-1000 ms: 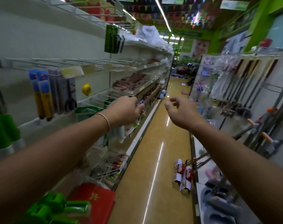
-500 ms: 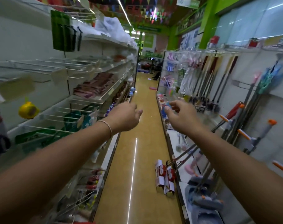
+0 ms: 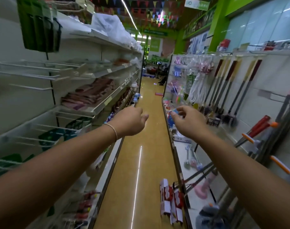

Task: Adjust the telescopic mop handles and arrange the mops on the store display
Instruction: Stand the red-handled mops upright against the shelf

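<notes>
Both arms stretched forward mid-frame over the aisle floor [image 3: 141, 162]. Left hand [image 3: 130, 122] centre frame, fingers loosely curled, holding nothing; thin bracelet [image 3: 114, 129] on the wrist. Right hand [image 3: 189, 122] just right of centre, fingers relaxed and half bent, also holding nothing, apart from every mop. Mops with orange-tipped handles [image 3: 263, 128] leaning on the right-side display at right edge. Two red-and-white mop heads [image 3: 171, 200] at lower centre-right, resting on the floor against the base shelf [image 3: 190, 156]. Row of dark-headed brooms [image 3: 230, 90] hanging upper right. Left-side shelving [image 3: 94, 111] with wire hooks fills the left half, blurred.
</notes>
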The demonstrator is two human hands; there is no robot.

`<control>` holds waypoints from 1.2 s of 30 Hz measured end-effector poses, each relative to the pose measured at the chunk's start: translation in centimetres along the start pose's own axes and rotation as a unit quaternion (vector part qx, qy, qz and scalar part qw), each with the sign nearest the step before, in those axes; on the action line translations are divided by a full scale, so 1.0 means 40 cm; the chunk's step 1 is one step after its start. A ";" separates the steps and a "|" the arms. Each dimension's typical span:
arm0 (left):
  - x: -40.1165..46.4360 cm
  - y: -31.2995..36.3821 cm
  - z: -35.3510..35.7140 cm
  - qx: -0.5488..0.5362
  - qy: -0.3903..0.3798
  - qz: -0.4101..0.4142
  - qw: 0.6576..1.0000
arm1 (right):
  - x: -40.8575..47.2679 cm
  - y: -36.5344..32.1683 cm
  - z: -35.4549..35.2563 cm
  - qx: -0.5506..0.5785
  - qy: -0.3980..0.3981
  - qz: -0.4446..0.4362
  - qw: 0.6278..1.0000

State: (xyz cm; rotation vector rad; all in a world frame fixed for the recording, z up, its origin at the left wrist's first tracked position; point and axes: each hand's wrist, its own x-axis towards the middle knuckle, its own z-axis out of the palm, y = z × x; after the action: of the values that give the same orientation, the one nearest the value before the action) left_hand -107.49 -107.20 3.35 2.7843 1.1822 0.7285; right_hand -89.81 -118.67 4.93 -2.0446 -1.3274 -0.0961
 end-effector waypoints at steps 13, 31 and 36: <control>0.435 -0.086 0.121 0.000 0.026 -0.027 0.999 | 0.487 0.120 0.113 0.019 -0.012 -0.033 0.999; 1.055 -0.248 0.380 -0.016 -0.048 0.072 0.996 | 0.925 0.231 0.309 -0.044 0.059 0.076 0.994; 1.170 -0.172 0.476 -0.068 -0.071 0.133 0.986 | 0.979 0.362 0.285 -0.075 0.061 0.130 0.987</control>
State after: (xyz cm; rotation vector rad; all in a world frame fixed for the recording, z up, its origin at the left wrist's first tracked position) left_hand -75.77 -67.30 4.05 2.8519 0.7161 0.5878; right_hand -62.52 -85.07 4.99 -2.2817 -0.9958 -0.2069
